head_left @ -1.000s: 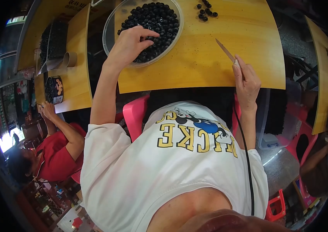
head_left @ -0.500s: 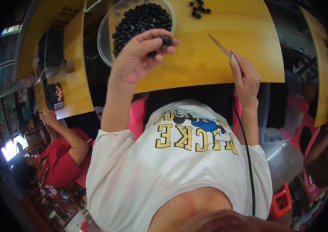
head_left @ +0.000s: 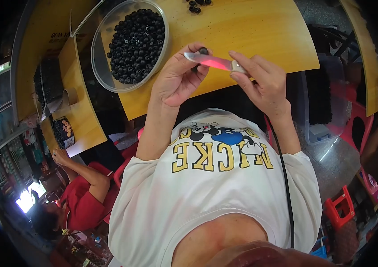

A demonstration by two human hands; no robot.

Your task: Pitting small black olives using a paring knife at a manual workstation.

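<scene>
Between the fingers of my left hand (head_left: 178, 80) is a small round black piece (head_left: 203, 51); another dark piece shows lower, against the fingers. My right hand (head_left: 262, 80) grips a small knife (head_left: 218, 63) by its pale handle, fingers closed. The blade points left and lies across the front of my left fingertips, close to the black piece; whether it touches cannot be made out. Left of my hands stands a round clear tub (head_left: 166, 53) filled with black, bead-like pieces (head_left: 135, 49), some with a visible hole.
Several loose black pieces (head_left: 194, 8) lie at the far side of the yellow table (head_left: 242, 33). A person in red (head_left: 86, 191) works at another table (head_left: 80, 122) on the left. A clear bin (head_left: 316, 129) and a red stool (head_left: 340, 209) stand at the right. A black cable (head_left: 286, 187) runs down my shirt.
My right hand has brought the knife left and up to my left hand, blade now turned sideways. In the picture the tub and table have shifted left.
</scene>
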